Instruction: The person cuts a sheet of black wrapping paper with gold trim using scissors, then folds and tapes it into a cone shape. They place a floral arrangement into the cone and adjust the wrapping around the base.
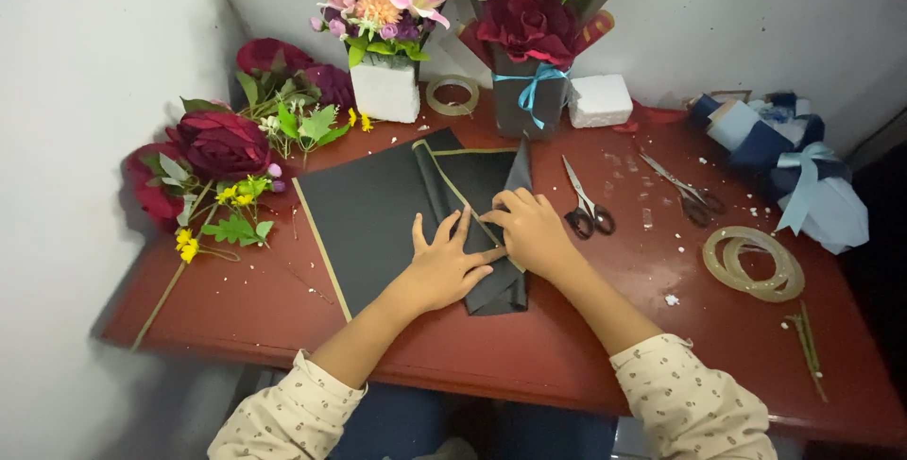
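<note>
Pressing flat, both hands bear down on a sheet of black wrapping paper [378, 210] with a thin gold edge, which lies on the red tabletop [236, 299] in front of the person. The left hand [444, 262] is spread, fingers fanned over a folded part of the sheet; the right hand [529, 229] lies palm-down just beside it, fingertips on the fold, gripping nothing. A likely risk is that the fold springs open or creases crooked if either palm lifts or slides unevenly, since the paper already bunches in a ridge near the middle. Black-handled scissors [586, 205] sit close to the right hand, so a sideways sweep could knock them. Loose artificial flowers [222, 153] lie near the sheet's left edge.
</note>
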